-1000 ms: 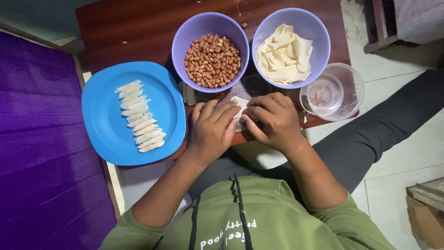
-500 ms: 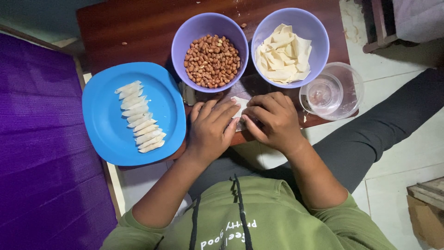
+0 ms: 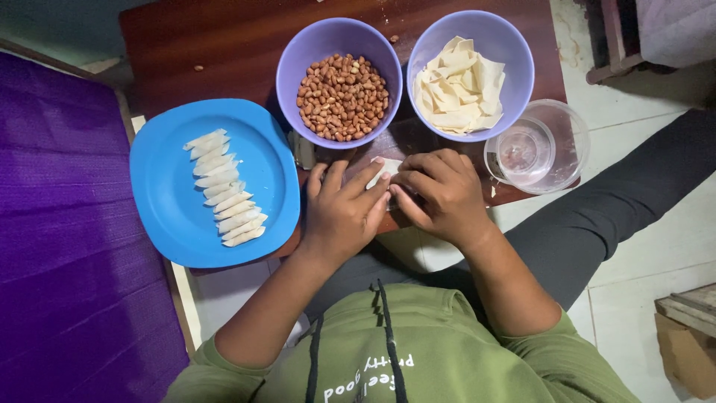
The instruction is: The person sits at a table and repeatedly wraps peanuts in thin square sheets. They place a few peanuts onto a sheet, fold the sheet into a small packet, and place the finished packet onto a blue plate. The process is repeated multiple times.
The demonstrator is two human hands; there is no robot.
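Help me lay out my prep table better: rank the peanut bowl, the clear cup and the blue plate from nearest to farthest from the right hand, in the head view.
From the right hand:
1. Clear cup, just off its outer side.
2. Peanut bowl, up and across, beyond the left hand.
3. Blue plate, at the far left end of the table.

1. The left hand (image 3: 344, 210) lies palm down, fingers stretched forward and slightly spread.
2. The right hand (image 3: 440, 195) sits just beside it, fingers curled inward, fingertips meeting the left's.
3. Both bare forearms angle inward from green sleeves.
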